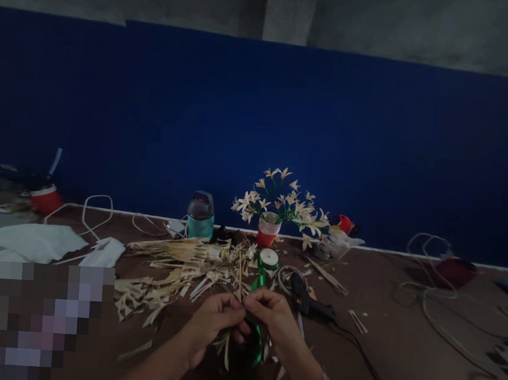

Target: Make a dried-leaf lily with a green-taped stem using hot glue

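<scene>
My left hand [211, 324] and my right hand [277, 320] meet low in the middle, fingers pinched together around a thin straw stem [240, 275] that sticks up between them. A shiny green ribbon [254, 339] runs from under my hands up to a green ribbon spool [269, 258] just beyond them. Pale leaf petals hang below my fingers. Loose dried leaf strips [180, 271] lie spread to the left of my hands.
A red cup of handmade pale flowers [274, 214] stands behind the spool, a teal jar [201, 215] to its left. A black glue gun [307, 299] with its cord lies at right. White cloth [31, 240], cables and a red container [46, 199] sit at left.
</scene>
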Demonstrator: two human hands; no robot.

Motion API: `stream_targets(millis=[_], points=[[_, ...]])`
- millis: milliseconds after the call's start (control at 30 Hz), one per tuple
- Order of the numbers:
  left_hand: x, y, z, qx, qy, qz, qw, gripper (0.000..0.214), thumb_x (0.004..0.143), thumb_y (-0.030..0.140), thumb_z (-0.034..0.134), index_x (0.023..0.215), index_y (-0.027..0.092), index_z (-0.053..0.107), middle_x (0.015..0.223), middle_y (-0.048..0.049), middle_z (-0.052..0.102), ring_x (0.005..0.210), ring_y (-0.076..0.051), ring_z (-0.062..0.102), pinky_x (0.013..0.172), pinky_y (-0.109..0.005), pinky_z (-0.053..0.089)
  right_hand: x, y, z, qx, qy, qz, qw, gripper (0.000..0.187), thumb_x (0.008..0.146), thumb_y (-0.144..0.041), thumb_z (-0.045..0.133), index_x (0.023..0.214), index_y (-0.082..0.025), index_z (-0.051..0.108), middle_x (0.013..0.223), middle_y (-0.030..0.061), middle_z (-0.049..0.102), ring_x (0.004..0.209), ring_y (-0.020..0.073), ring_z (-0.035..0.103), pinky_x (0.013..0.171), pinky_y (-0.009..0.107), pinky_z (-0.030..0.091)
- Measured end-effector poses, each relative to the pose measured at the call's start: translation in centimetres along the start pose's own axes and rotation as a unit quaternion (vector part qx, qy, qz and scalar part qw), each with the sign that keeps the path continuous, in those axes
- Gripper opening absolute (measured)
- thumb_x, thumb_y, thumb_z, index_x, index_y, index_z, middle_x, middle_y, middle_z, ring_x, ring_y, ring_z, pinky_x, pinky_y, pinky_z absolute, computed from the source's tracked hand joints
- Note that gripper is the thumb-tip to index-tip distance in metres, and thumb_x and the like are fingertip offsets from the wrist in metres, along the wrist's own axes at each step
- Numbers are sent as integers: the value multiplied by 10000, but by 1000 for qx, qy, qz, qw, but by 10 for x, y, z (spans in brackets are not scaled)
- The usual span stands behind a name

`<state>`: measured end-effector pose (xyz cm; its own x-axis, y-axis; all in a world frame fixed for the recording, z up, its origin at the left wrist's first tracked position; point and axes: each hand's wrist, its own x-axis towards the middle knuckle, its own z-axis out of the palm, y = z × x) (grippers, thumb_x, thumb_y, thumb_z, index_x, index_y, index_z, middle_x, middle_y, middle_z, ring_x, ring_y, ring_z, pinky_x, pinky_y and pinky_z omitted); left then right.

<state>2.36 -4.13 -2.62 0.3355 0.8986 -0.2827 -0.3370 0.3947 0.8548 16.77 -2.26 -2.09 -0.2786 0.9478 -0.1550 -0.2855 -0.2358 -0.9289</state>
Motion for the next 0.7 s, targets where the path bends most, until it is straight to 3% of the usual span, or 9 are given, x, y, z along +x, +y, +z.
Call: stream_targets(millis=[367, 600, 700], points=[[-2, 3, 0, -34, -16, -19, 999, 303, 608, 334, 740, 619, 140, 507, 522, -26, 655, 353, -66, 505, 374, -155, 276, -1, 2, 3, 3, 23, -44, 999, 241, 549, -307, 790, 536, -140, 616, 523, -28, 559, 483, 81, 475, 488, 200, 365], [-1, -1, 3, -67, -13, -32, 997, 294, 576, 304, 767, 612, 132, 532, 499, -24, 641, 332, -66, 495, 359, -156, 294, -5, 3, 8, 34, 14, -78, 996, 233, 592, -284, 761, 533, -161, 572, 536, -46, 530, 422, 66, 444, 424, 195, 336], [-3, 1, 3, -78, -9, -39, 996, 295, 583, 308, 766, 627, 132, 533, 521, -19, 645, 351, -65, 509, 379, -155, 326, -4, 6, 8, 39, 14, -59, 997, 225, 609, -295, 749, 573, -162, 572, 513, -51, 515, 403, 61, 423, 411, 194, 322]])
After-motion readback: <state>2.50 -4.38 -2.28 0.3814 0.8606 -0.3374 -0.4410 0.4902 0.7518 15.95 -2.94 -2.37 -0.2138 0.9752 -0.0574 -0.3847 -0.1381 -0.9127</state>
